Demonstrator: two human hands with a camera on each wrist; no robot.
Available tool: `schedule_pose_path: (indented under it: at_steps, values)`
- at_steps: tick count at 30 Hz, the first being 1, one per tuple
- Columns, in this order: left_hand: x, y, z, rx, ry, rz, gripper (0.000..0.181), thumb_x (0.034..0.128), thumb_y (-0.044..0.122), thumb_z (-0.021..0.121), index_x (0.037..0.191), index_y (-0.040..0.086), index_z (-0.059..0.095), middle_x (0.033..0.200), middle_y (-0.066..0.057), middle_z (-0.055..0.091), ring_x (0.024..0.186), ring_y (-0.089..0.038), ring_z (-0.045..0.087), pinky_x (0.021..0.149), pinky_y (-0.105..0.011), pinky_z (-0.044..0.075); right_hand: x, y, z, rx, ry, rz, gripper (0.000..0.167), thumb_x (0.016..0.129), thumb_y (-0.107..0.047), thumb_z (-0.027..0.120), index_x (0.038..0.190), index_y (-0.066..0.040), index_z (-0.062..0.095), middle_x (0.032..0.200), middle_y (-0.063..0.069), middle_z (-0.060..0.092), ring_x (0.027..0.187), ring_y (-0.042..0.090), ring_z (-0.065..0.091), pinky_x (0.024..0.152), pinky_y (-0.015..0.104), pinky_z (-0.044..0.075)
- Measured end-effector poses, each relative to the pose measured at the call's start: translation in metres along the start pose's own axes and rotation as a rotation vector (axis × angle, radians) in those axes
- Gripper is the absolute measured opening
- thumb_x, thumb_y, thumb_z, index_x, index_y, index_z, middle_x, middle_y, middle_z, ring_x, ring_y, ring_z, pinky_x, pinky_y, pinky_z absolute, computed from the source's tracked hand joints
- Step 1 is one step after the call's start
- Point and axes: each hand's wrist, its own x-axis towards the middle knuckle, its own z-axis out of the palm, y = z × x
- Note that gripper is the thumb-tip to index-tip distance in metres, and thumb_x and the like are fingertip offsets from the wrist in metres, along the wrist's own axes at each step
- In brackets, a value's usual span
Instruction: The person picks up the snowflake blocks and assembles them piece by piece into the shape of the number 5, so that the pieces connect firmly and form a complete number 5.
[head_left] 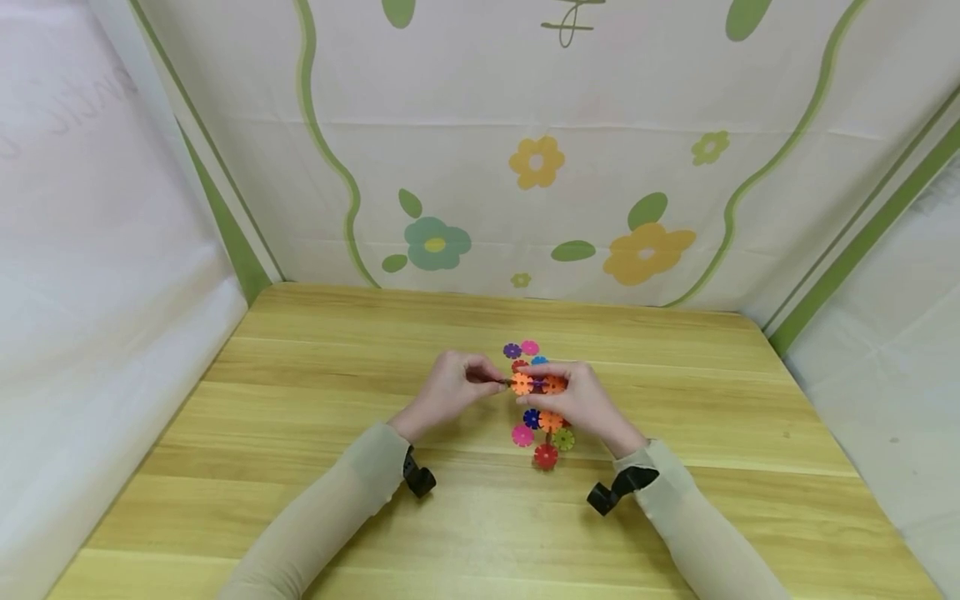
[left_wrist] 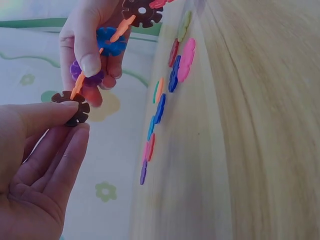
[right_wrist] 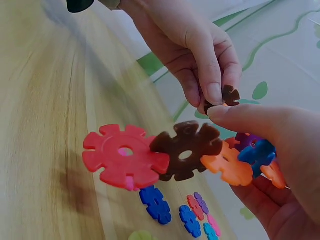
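Observation:
My left hand pinches a brown notched disc between thumb and fingertips. My right hand holds a chain of interlocked discs, with its thumb and fingers around the middle links. Orange, blue and purple discs show near that hand. A second brown disc and a red disc form the chain's other end. In the left wrist view, an orange disc meets the pinched brown one edge-on; I cannot tell how deep the slots engage. Both hands are above the table.
Loose discs lie on the wooden table: purple and pink beyond the hands, dark blue, pink and olive green on the near side. A flower-printed cloth stands behind the table.

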Motion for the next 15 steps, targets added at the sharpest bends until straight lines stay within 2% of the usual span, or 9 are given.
schedule_pose_path:
  at_steps: [5,9,12,15]
  values:
    - [0.002,0.001,0.002,-0.026,-0.005,-0.037,0.016,0.0871,0.003,0.081,0.102,0.006,0.076,0.095,0.002,0.074,0.085,-0.012,0.071,0.078,-0.027,0.059,-0.001,0.001,-0.003,0.009,0.029,0.016,0.048,0.081,-0.028,0.089,0.124,-0.01,0.074,0.121,0.01,0.07,0.089,0.024,0.071,0.074,0.034,0.061]
    - [0.001,-0.002,0.002,-0.03,-0.015,-0.072,0.028,0.0855,0.002,0.082,0.112,0.002,0.074,0.102,-0.011,0.074,0.087,-0.015,0.07,0.079,-0.027,0.059,-0.003,0.0,-0.01,-0.007,0.062,0.03,0.048,0.079,-0.027,0.09,0.123,-0.014,0.075,0.124,0.009,0.069,0.101,0.024,0.069,0.083,0.032,0.059]
    - [-0.001,-0.007,0.003,-0.015,-0.049,-0.101,0.032,0.0854,0.007,0.084,0.114,0.002,0.073,0.105,-0.015,0.073,0.089,-0.015,0.069,0.08,-0.026,0.058,-0.004,0.0,-0.017,-0.009,0.082,0.06,0.045,0.079,-0.024,0.09,0.122,-0.017,0.076,0.125,0.006,0.069,0.103,0.023,0.068,0.083,0.033,0.059]
    - [-0.004,-0.009,0.006,0.014,-0.103,-0.123,0.036,0.0855,0.014,0.084,0.116,0.001,0.072,0.109,-0.013,0.073,0.093,-0.016,0.069,0.083,-0.026,0.057,-0.006,0.001,-0.022,0.003,0.09,0.089,0.043,0.08,-0.021,0.089,0.121,-0.018,0.076,0.125,0.006,0.069,0.099,0.023,0.07,0.079,0.033,0.06]
